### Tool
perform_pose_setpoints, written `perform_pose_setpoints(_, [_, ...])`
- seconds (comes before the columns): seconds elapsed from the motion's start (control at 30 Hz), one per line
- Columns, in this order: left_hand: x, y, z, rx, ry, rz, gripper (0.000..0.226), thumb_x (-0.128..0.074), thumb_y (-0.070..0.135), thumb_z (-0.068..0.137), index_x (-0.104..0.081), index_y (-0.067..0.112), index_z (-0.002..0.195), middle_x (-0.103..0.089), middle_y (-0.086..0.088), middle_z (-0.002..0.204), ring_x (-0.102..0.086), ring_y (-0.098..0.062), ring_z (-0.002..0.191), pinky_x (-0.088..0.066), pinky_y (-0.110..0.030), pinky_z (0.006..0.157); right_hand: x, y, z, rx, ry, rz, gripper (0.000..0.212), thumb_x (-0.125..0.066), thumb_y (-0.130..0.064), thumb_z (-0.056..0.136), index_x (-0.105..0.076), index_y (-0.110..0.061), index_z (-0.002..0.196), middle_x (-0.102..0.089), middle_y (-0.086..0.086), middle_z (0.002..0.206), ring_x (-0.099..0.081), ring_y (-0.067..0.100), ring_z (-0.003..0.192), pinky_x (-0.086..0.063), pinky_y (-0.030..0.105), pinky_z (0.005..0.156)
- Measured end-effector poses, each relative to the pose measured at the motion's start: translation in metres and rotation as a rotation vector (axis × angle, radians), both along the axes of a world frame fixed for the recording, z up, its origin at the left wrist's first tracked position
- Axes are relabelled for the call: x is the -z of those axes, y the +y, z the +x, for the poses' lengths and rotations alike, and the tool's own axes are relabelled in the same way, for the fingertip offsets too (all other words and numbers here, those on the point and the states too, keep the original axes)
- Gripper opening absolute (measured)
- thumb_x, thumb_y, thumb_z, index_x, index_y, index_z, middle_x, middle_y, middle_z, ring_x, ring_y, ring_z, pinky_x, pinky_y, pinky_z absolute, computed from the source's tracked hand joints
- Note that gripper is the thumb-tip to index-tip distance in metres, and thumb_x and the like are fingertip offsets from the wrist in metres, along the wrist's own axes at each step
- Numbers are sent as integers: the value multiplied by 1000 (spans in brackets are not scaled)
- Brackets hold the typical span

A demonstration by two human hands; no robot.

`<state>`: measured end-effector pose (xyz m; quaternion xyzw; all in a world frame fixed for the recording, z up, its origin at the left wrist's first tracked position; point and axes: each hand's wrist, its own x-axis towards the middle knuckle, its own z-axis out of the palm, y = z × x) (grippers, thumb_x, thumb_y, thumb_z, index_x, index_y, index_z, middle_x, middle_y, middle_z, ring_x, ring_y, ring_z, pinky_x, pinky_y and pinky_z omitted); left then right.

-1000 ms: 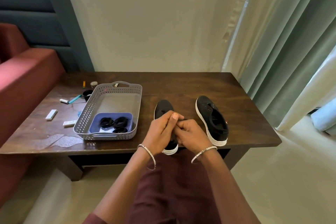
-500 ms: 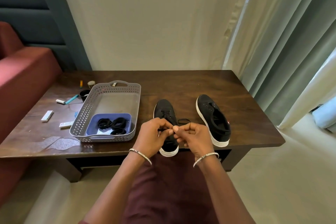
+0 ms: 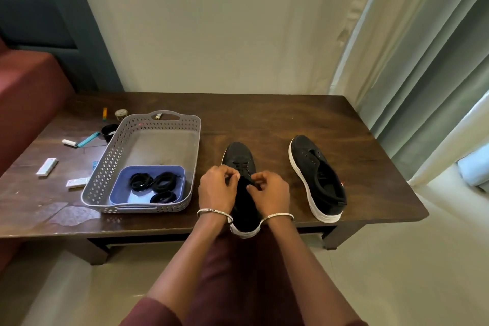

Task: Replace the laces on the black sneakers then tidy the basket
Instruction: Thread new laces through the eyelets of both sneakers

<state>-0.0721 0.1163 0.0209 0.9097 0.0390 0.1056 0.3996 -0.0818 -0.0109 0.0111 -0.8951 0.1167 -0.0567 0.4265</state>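
Near edge of the tabletop (image 3: 264,119), middle: the laced sneaker (image 3: 238,153) lies with its toe toward the far edge and its heel at the near edge. A black lace (image 3: 242,167) crosses its lower eyelets.
Grip, left: the left hand (image 3: 217,185) has curled fingers that pinch the lace at the sneaker's throat from the left side.
Grip, right: the right hand (image 3: 272,190) is curled the same way and pinches from the right side. The two hands are close together, fingertips almost meeting over the tongue. Black lace on a black upper is hard to follow between them.
Step in hand: probably threading or tightening the upper eyelets. Whether a bow is tied cannot be told.
Second shoe: the unlaced sneaker (image 3: 317,180) lies to the right, apart from the hands, with its heel toward the near right corner. Its eyelets look bare and its tongue is loose.
Left of the shoes: the grey basket (image 3: 111,167) sits close to the near edge and holds a blue tray (image 3: 148,169) with three lace coils (image 3: 153,182).
Left edge: white sticks (image 3: 47,167), a teal pen (image 3: 88,139) and a black cup (image 3: 109,131) lie loose outside the basket.
Done: one sneaker is mostly laced, by the look of it.
Left: finishing this lace, lacing the second shoe, then tidying the basket, perhaps gathering the loose bits.
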Motion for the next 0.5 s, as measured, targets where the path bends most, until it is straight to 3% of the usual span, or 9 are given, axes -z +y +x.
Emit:
perform_pose_setpoints(0.1, [12, -7, 8, -19, 6, 8, 5, -70, 22, 89, -75, 21, 89, -71, 1, 92, -66, -19, 85, -50, -32, 72, 9, 10, 12, -21, -46, -151, 23, -75, -19, 81, -73, -18, 104, -70, 1, 103, -66, 18, 94, -54, 34, 84])
perform_pose_setpoints(0.2, [25, -11, 11, -70, 4, 14, 6, -67, 22, 91, -73, 22, 89, -70, 2, 92, -65, -19, 84, -48, -32, 69, 20, 12, 21, 41, -118, -148, 15, -72, -17, 84, -74, -15, 98, -71, 1, 96, -66, 17, 88, -53, 30, 78])
perform_pose_setpoints(0.4, [33, -24, 10, -98, -11, -70, 7, -62, 21, 95, -68, 21, 91, -65, 4, 97, -61, -17, 87, -42, -29, 71, 33, 2, 20, 180, -118, 186, 5, -79, -25, 82, -78, -20, 85, -71, -13, 73, -66, -2, 69, -50, 11, 67])
perform_pose_setpoints(0.5, [32, -32, 11, -109, 7, -76, 9, -59, 21, 97, -66, 20, 93, -62, 2, 102, -61, -20, 87, -42, -31, 69, 36, -3, 23, 177, -103, 327, 3, -79, -22, 81, -79, -19, 82, -73, -12, 72, -67, -1, 70, -52, 16, 69])
